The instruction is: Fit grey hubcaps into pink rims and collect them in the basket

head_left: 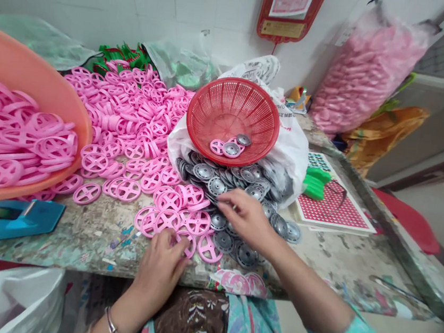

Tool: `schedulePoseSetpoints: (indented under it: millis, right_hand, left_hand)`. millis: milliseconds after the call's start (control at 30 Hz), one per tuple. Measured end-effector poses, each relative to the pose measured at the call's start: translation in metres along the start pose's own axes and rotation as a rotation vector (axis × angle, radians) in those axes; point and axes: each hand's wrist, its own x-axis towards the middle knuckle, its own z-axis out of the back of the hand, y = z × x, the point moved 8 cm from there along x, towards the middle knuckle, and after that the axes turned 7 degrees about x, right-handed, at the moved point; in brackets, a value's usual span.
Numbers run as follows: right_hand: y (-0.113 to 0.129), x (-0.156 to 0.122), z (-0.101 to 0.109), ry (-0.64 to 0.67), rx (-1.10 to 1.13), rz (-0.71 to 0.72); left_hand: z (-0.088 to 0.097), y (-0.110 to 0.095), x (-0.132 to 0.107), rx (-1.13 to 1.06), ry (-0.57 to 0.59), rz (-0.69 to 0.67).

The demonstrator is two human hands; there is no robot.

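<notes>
At the front edge of the table, my left hand [165, 260] is closed with its fingertips on a pink spoked ring [188, 244], partly hidden by the fingers. More pink rings [170, 199] lie loosely just beyond it. My right hand [250, 219] reaches over a heap of grey round discs [246, 254] patterned like wheel covers. Its fingers are bent together at the heap, and whatever is between them is hidden. Behind the heap, a red mesh basket [236, 90] leans tilted on a white plastic bag [294, 143], holding a few pink rings with grey discs.
An orange tub [64, 90] full of pink rings lies tipped at left, beside a blue tape dispenser [39, 223]. A large pile of rings [132, 108] spreads behind. Sticker sheets [333, 211] and a green piece [316, 183] lie right. Pink paper pieces [243, 283] lie at the front edge.
</notes>
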Motion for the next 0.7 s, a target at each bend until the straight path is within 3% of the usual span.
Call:
schedulePoseSetpoints:
  millis: [133, 300, 400, 533, 700]
  right_hand:
    - [0.005, -0.041, -0.027, 0.278, -0.51, 0.083]
    - [-0.006, -0.052, -0.045, 0.348, -0.751, 0.163]
    - [-0.008, -0.049, -0.046, 0.294, -0.73, 0.234]
    - [-0.004, -0.05, -0.03, 0.13, -0.576, 0.31]
    - [-0.007, -0.055, -0.007, -0.014, -0.369, 0.235]
  left_hand:
    - [-0.002, 0.001, 0.005, -0.021, -0.032, 0.017]
    - [-0.007, 0.005, 0.012, -0.029, 0.005, 0.054]
    - [-0.01, 0.004, 0.015, -0.018, 0.042, 0.07]
    - [-0.011, 0.0, 0.017, 0.051, 0.077, 0.07]
    - [-0.013, 0.001, 0.014, 0.059, 0.09, 0.152]
